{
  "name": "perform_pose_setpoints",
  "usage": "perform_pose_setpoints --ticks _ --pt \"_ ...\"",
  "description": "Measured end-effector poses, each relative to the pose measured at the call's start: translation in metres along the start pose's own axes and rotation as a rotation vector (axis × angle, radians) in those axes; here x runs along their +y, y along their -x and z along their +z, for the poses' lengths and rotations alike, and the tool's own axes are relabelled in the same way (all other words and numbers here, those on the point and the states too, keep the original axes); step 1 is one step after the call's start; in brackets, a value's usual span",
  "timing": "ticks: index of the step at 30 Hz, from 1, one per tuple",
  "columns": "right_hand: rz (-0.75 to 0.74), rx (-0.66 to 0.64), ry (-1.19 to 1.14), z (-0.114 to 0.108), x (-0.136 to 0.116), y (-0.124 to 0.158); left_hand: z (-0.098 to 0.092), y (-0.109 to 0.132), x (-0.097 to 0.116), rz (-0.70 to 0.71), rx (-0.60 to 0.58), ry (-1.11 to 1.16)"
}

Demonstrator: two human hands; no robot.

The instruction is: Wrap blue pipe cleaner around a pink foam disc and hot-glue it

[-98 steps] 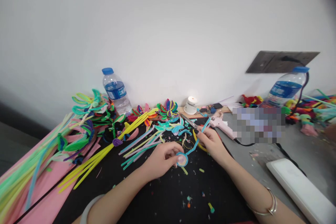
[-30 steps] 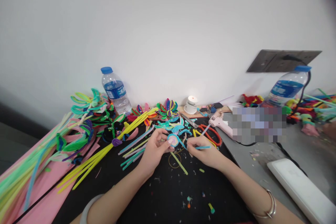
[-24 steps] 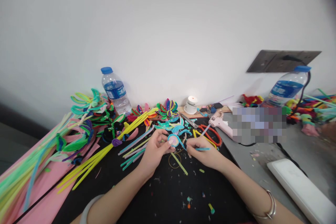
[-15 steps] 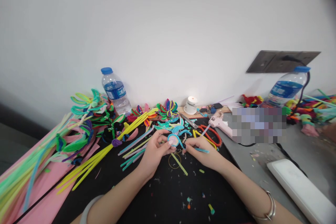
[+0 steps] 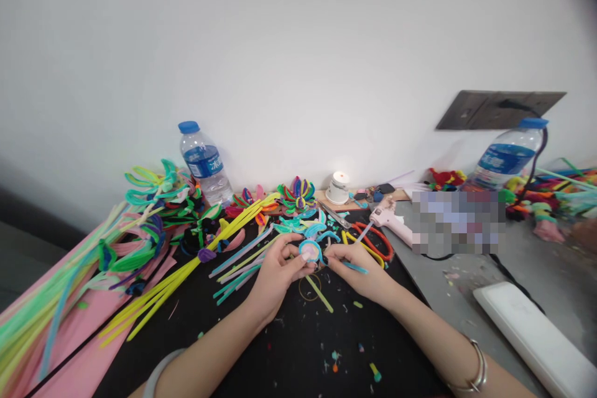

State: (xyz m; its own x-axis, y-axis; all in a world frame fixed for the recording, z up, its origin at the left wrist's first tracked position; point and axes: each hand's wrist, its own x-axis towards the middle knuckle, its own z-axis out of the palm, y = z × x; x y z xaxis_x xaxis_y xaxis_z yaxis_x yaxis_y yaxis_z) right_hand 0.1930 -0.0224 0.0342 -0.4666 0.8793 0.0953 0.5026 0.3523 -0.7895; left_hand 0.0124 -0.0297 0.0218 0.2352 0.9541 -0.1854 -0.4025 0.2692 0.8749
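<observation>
Left hand: fingers pinch the blue-rimmed disc just above the bench. Right hand: fingers apparently closed on the blue pipe cleaner. The glue gun lies beyond. Bare bench lies toward the near edge.

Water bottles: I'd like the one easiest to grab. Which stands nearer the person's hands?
The left bottle, behind the green pipe-cleaner flowers; the other bottle stands farther off to the right, below the wall socket.
</observation>
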Motion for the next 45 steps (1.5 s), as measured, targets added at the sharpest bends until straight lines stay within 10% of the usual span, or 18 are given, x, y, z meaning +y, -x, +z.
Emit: perform_pose_setpoints --ticks 45 --pt "0.176 0.214 -0.244 0.021 0.010 0.001 -0.002 -0.001 -0.005 -0.022 0.005 -0.167"
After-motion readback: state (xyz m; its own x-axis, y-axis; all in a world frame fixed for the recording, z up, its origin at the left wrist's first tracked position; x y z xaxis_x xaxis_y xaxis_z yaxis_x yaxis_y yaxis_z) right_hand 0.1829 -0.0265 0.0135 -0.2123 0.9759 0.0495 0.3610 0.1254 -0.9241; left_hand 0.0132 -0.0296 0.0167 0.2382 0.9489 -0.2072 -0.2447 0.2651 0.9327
